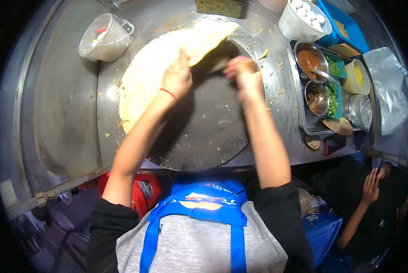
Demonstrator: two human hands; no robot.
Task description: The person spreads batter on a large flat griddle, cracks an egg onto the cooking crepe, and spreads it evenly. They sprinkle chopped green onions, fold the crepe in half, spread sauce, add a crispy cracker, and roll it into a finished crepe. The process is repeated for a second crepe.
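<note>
A large pale crepe (pixel 149 61) covers the far left part of a round dark griddle (pixel 210 116), its near edge a slanting line across the plate. With fingers curled at that edge and one fingertip lying on top, my left hand (pixel 178 76) grips the crepe; a red cord circles the wrist. My right hand (pixel 246 73), blurred by motion, is closed around the brownish handle of a flat scraper (pixel 219 65). The scraper's pale blade points left, low over the griddle beside the crepe's raised far corner. Blur hides whether the blade touches the crepe.
Right of the griddle, a metal tray (pixel 303 119) holds a sauce bowl (pixel 308 59) with a spoon, chopped greens (pixel 332 99) and other fillings. An egg tub (pixel 304 20) stands behind it. A plastic-lined bucket (pixel 105 41) is at left. Another person's hand (pixel 371 186) holds a phone, lower right.
</note>
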